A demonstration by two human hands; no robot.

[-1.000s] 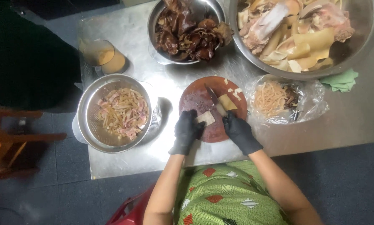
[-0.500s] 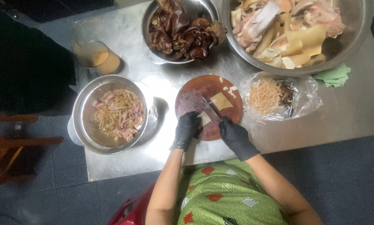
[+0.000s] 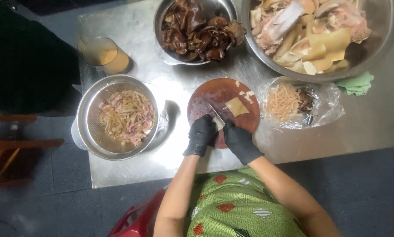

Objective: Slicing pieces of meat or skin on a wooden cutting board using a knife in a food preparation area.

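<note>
Head view: both black-gloved hands meet on the round cutting board (image 3: 225,90), the right hand (image 3: 240,141) gripping a knife (image 3: 215,114), the left hand (image 3: 201,135) curled onto food. A colander of strips (image 3: 118,116) sits left, a plastic bag of shreds (image 3: 300,103) right, and two bowls beyond.

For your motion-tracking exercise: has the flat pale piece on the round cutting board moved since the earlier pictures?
No. The flat pale piece lies at the same spot on the round cutting board, right of the knife blade; only the camera shifted.
</note>
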